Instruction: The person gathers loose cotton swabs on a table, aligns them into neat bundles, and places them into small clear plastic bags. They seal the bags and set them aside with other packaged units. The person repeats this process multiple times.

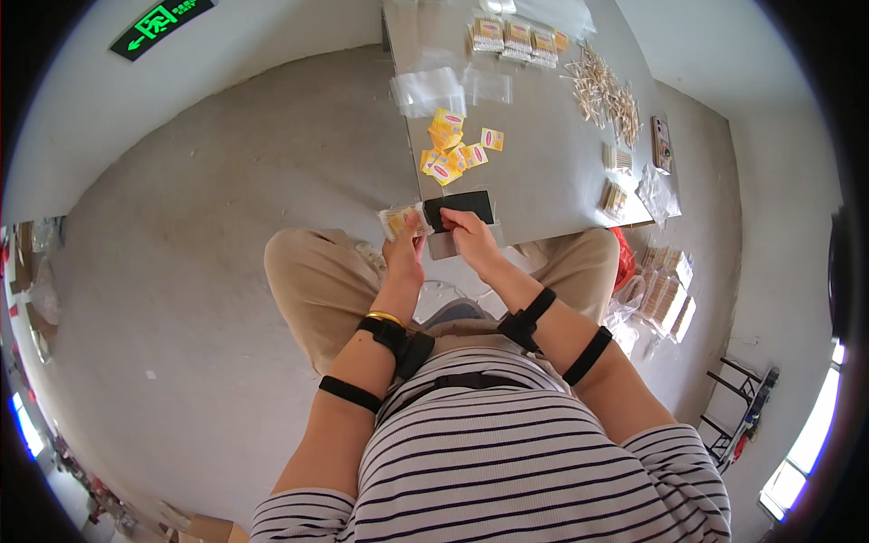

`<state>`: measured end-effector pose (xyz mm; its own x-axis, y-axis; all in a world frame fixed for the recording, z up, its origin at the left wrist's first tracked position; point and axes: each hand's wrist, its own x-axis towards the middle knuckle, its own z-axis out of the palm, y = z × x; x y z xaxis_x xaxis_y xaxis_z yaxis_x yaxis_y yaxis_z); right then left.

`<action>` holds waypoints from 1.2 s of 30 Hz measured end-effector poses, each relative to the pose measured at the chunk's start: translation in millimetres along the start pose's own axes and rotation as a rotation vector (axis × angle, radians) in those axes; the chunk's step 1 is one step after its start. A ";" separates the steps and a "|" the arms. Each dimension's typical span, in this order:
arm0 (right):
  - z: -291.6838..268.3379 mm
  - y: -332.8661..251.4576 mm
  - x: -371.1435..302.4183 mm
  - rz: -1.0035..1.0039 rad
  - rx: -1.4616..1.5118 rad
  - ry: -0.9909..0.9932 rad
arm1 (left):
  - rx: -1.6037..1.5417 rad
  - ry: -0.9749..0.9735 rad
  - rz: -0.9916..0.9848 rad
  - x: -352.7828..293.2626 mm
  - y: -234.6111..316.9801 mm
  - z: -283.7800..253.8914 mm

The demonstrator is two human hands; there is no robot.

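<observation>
**Hands at desk edge, packing small sticks**

Grey desk (543, 172) runs away from the person, its near edge just above the knees. Floor (226, 226) is bare grey concrete w/ a few specks; pale walls around it, a green exit sign (161, 25) upper left, bright window (810, 443) lower right.

Left hand (405, 249) is at the desk's near-left corner, fingers closed around a clear packet (396, 220) of light sticks. Right hand (471, 237) sits just beside it, fingers curled down onto a black block (460, 208) at the desk edge; grip itself hard to tell. Packet is touching the block's left end.

On the desk beyond: yellow labels (453, 149) in a loose heap, clear bags (434, 90), filled packs (514, 38) in a row at the far end, loose sticks (606, 90) piled right, a phone (662, 142) near the right edge. More packs (665, 294) lie on the floor right of the person's knee, next to a red bag (625, 258).
</observation>
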<state>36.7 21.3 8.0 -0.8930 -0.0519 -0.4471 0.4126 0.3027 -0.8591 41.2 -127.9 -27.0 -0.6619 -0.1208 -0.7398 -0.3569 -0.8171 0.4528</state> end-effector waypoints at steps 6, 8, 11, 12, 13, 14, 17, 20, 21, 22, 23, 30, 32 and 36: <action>7.2 -46.2 -15.8 0.106 0.063 -0.182 | 0.004 -0.014 0.010 -1.9 0.9 -1.0; 9.9 -49.7 -14.2 0.139 0.092 -0.211 | 0.013 -0.002 0.008 -0.3 1.3 -1.1; 14.1 -34.3 -8.2 0.097 0.194 -0.174 | 0.005 -0.016 0.016 2.8 -1.0 -0.9; 15.9 -28.3 -5.6 0.067 0.240 -0.150 | 0.024 -0.001 0.007 2.1 0.6 0.9; 13.7 -22.6 -1.9 0.067 0.246 -0.119 | 0.042 0.013 -0.001 1.2 2.3 2.7; 9.3 -17.1 2.6 0.066 0.252 -0.088 | 0.061 0.027 -0.010 0.2 4.0 4.6; 17.0 -30.5 3.4 0.094 0.123 -0.069 | 0.075 -0.026 -0.008 5.2 9.0 -6.4; 35.3 -33.1 4.2 -0.002 0.059 -0.060 | 0.035 0.003 0.061 7.8 17.3 -12.2; 43.1 -32.2 7.0 -0.058 0.066 -0.059 | 0.047 -0.005 0.075 8.7 26.8 -17.6; 49.8 -40.0 8.3 -0.092 0.121 -0.100 | 0.058 -0.011 0.092 8.2 41.1 -26.1; 54.7 -47.3 8.0 -0.107 0.127 -0.128 | 0.070 -0.016 0.109 6.0 53.1 -34.0; 42.5 -146.3 -17.4 -0.326 0.050 0.004 | 0.122 -0.237 0.325 -78.7 119.5 26.6; 28.9 -158.9 -27.7 -0.394 0.041 0.036 | 0.067 -0.289 0.347 -90.5 118.8 44.9; -13.5 -184.3 -53.0 -0.415 0.103 -0.009 | 0.018 -0.411 0.282 -113.2 119.9 68.0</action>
<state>5.6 -18.9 193.4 -0.9857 -0.1575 -0.0594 0.0343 0.1577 -0.9869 28.6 -173.9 144.9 -0.9381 -0.1005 -0.3314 -0.1353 -0.7744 0.6181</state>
